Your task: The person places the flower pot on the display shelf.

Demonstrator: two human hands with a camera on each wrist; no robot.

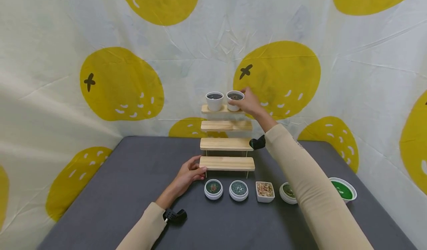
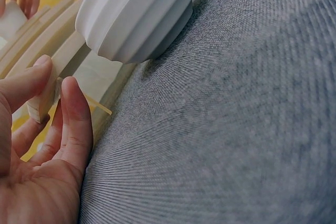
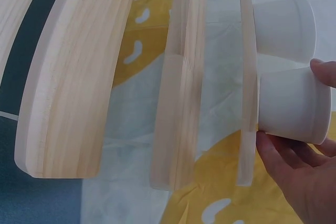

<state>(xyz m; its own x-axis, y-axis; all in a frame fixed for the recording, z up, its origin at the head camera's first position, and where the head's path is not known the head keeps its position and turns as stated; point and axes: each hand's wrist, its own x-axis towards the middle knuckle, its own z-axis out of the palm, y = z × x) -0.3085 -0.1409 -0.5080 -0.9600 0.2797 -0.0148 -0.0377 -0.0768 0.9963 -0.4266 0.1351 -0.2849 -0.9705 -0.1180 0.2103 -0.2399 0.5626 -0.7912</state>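
A wooden tiered stand (image 1: 227,144) with several plank shelves rises at the middle of the table. My right hand (image 1: 248,102) grips a white pot (image 3: 294,104) with dark filling, fingers and thumb around its side. That pot's base is right at the top shelf (image 3: 245,150). Close beside it on the same shelf sits a second white pot (image 1: 214,102), also dark inside. My left hand (image 1: 187,174) pinches the left end of the lowest shelf (image 2: 44,95), with the thumb on top and fingers beneath.
In front of the stand are two round white pots, one with green and reddish filling (image 1: 213,189), one greyish (image 1: 238,190). A square dish of tan bits (image 1: 265,191), another round pot (image 1: 288,193) and a green-filled bowl (image 1: 343,189) stand rightward. A patterned curtain (image 1: 186,68) hangs behind.
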